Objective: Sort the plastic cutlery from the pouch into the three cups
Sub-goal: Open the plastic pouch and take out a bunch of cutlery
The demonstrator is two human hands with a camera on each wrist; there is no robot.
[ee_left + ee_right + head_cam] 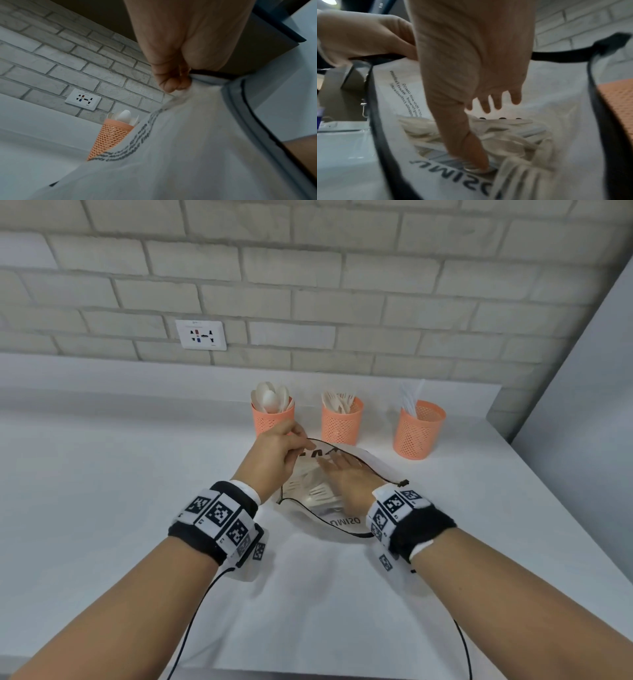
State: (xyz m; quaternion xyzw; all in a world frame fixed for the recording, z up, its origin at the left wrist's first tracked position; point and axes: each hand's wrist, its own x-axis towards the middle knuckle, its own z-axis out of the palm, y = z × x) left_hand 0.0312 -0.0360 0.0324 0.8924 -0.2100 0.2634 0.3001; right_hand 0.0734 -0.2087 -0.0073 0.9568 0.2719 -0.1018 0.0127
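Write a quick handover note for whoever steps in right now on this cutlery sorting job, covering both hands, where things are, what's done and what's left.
Left hand: pinches the pouch rim, holding it open.
Right hand: inside the pouch, fingers straight, thumb on the cutlery pile; nothing gripped yet.
Cups along the wall: left cup has spoons, middle cup forks, right cup white pieces, probably knives.
Done: part of the cutlery sorted.
Left: forks and other pieces remain in the pouch; pick one, drop it in the matching cup, repeat.
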